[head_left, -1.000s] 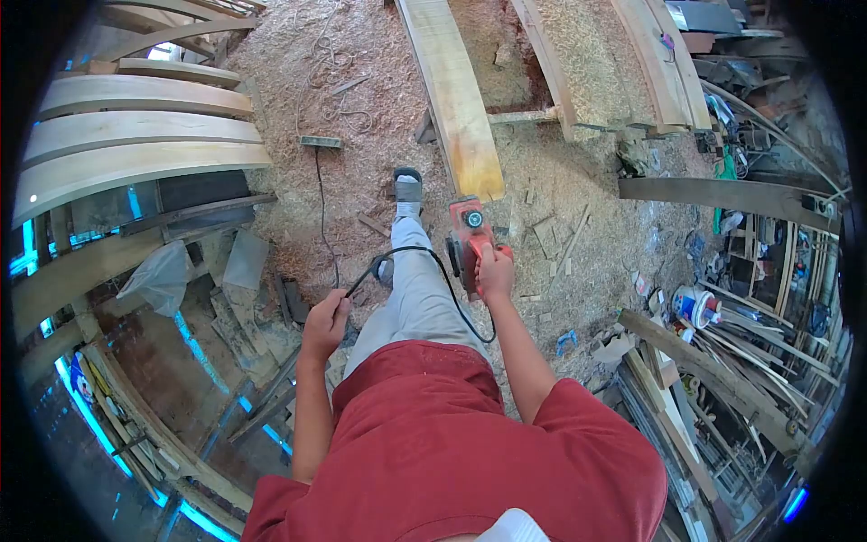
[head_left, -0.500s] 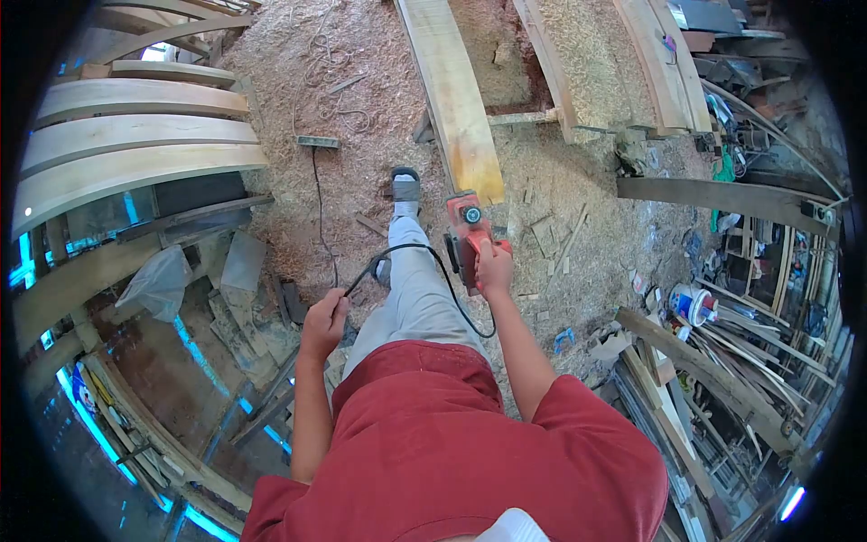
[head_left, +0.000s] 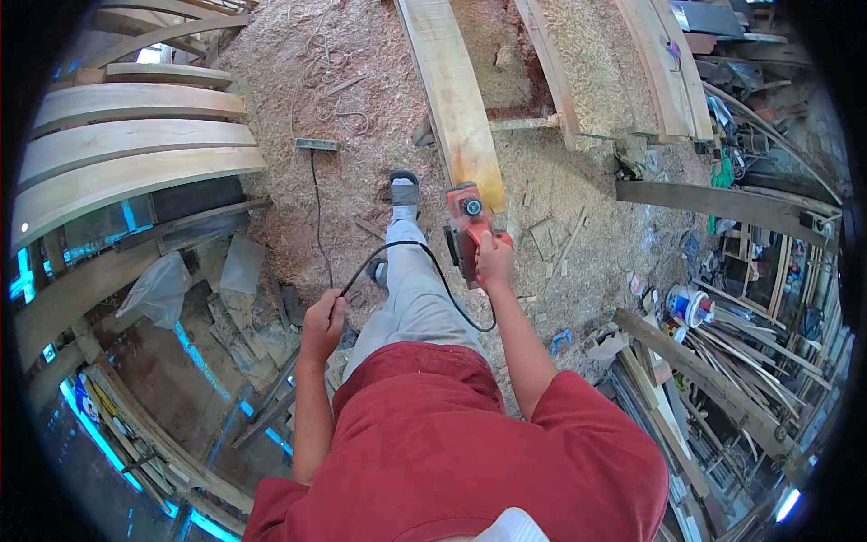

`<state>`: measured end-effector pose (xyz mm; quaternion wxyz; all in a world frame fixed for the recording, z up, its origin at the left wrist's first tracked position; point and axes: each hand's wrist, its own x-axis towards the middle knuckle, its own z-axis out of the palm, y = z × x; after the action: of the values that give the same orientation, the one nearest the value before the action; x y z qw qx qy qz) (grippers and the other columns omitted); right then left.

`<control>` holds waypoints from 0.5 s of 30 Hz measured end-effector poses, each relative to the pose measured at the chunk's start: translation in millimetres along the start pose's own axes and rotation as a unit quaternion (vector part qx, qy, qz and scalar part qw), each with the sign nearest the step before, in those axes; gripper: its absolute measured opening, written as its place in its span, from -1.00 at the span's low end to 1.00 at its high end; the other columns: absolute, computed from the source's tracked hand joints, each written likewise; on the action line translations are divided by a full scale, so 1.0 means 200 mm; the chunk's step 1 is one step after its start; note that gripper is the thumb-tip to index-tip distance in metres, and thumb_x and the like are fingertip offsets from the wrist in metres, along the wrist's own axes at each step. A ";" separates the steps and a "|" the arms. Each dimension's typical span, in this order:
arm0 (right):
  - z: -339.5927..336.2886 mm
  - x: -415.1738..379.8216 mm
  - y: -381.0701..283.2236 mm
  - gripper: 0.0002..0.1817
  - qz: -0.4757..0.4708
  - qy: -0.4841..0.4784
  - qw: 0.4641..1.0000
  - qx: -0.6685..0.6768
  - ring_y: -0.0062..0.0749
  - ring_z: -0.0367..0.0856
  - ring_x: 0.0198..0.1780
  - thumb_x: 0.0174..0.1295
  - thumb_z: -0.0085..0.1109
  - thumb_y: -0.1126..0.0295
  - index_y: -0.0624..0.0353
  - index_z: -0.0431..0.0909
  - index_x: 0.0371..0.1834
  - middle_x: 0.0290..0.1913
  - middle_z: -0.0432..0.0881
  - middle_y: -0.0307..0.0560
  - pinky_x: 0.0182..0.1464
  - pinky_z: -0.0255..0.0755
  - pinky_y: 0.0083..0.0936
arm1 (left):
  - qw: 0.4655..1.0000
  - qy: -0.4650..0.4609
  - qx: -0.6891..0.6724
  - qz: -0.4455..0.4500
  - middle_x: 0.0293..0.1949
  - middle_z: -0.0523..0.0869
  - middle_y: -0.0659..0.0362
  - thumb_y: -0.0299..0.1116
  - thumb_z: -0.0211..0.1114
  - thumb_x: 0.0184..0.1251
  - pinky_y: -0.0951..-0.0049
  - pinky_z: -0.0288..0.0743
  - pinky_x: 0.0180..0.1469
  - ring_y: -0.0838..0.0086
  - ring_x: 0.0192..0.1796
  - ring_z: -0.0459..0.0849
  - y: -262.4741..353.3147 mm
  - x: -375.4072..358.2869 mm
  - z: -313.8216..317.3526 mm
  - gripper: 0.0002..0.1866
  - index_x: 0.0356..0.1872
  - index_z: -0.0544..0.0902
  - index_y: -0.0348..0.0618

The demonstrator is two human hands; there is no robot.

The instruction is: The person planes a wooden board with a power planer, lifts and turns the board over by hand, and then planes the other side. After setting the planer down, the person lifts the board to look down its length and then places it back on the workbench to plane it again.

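Red electric planer (head_left: 467, 226): your right hand (head_left: 494, 262) is closed around its rear handle, nose just short of the near end of the long plank (head_left: 452, 99) running away ahead, while your left hand (head_left: 323, 323) grips the trailing black cord (head_left: 397, 248).

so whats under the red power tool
The red power tool, gripped by the right hand, hangs over a floor of wood shavings, near the long plank's end. The floor right below is hidden.
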<state>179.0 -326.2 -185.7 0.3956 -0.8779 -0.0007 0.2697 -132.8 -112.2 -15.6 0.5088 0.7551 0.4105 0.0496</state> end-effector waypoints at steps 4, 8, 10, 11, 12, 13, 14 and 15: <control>0.02 0.05 -0.06 -0.50 0.005 0.006 1.000 0.010 -0.55 0.46 -0.70 0.50 0.12 0.07 0.16 0.59 -0.58 -0.67 0.51 -0.26 -0.65 0.28 -0.49 | 1.000 0.008 0.012 -0.009 -0.42 0.64 -0.04 -0.34 0.16 0.65 0.30 0.51 -0.24 0.21 -0.38 0.64 0.02 0.06 -0.03 -0.82 -0.03 0.63 -0.24; 0.04 0.08 -0.10 -0.49 0.003 0.011 1.000 0.007 -0.57 0.45 -0.71 0.50 0.13 0.09 0.17 0.58 -0.60 -0.68 0.51 -0.27 -0.66 0.26 -0.50 | 0.999 -0.015 0.024 -0.039 -0.39 0.62 0.05 -0.38 0.12 0.66 0.40 0.51 -0.20 0.37 -0.36 0.58 0.05 0.12 -0.07 -0.83 -0.03 0.63 -0.24; 0.04 0.08 -0.14 -0.46 0.014 0.001 1.000 0.013 -0.51 0.48 -0.70 0.50 0.11 0.06 0.19 0.58 -0.61 -0.68 0.52 -0.22 -0.62 0.31 -0.44 | 0.999 -0.010 0.013 -0.027 -0.40 0.62 0.04 -0.38 0.12 0.66 0.39 0.50 -0.21 0.36 -0.36 0.58 0.04 0.16 -0.07 -0.83 -0.03 0.63 -0.24; 0.04 0.08 -0.17 -0.46 0.015 0.002 1.000 0.012 -0.51 0.48 -0.70 0.50 0.11 0.06 0.19 0.58 -0.61 -0.68 0.52 -0.22 -0.62 0.31 -0.44 | 1.000 -0.003 0.002 -0.015 -0.40 0.61 0.04 -0.38 0.12 0.66 0.37 0.50 -0.22 0.36 -0.37 0.58 0.03 0.18 -0.07 -0.82 -0.03 0.63 -0.24; 0.04 0.08 -0.21 -0.45 0.003 0.012 1.000 -0.017 -0.46 0.50 -0.68 0.49 0.10 0.05 0.21 0.59 -0.61 -0.68 0.53 -0.19 -0.59 0.34 -0.40 | 1.000 -0.005 0.001 -0.016 -0.40 0.61 0.04 -0.38 0.12 0.66 0.37 0.50 -0.22 0.36 -0.37 0.58 0.03 0.20 -0.07 -0.82 -0.03 0.63 -0.24; 0.05 0.09 -0.24 -0.44 -0.009 0.021 0.999 -0.046 -0.42 0.52 -0.67 0.49 0.09 0.04 0.22 0.60 -0.61 -0.68 0.54 -0.16 -0.56 0.36 -0.36 | 1.000 -0.007 0.004 -0.020 -0.40 0.61 0.03 -0.37 0.12 0.66 0.37 0.50 -0.21 0.35 -0.36 0.58 0.04 0.23 -0.08 -0.82 -0.03 0.63 -0.24; 0.06 0.10 -0.27 -0.44 -0.007 0.022 0.999 -0.047 -0.42 0.52 -0.67 0.49 0.09 0.04 0.22 0.60 -0.61 -0.68 0.54 -0.16 -0.56 0.36 -0.36 | 1.000 -0.009 0.007 -0.023 -0.40 0.61 0.03 -0.37 0.12 0.66 0.36 0.50 -0.21 0.33 -0.36 0.59 0.05 0.25 -0.08 -0.82 -0.04 0.63 -0.24; 0.07 0.11 -0.30 -0.43 -0.011 0.018 0.999 -0.046 -0.37 0.54 -0.66 0.48 0.08 0.03 0.24 0.62 -0.60 -0.68 0.55 -0.12 -0.53 0.39 -0.32 | 1.000 -0.011 0.007 -0.023 -0.40 0.61 0.03 -0.37 0.12 0.66 0.36 0.50 -0.21 0.33 -0.36 0.59 0.05 0.28 -0.08 -0.82 -0.04 0.63 -0.24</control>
<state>204.2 -270.4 -161.4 0.3573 -0.9000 -0.0153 0.2491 -98.9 -64.2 -18.4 0.5085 0.7495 0.4230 0.0266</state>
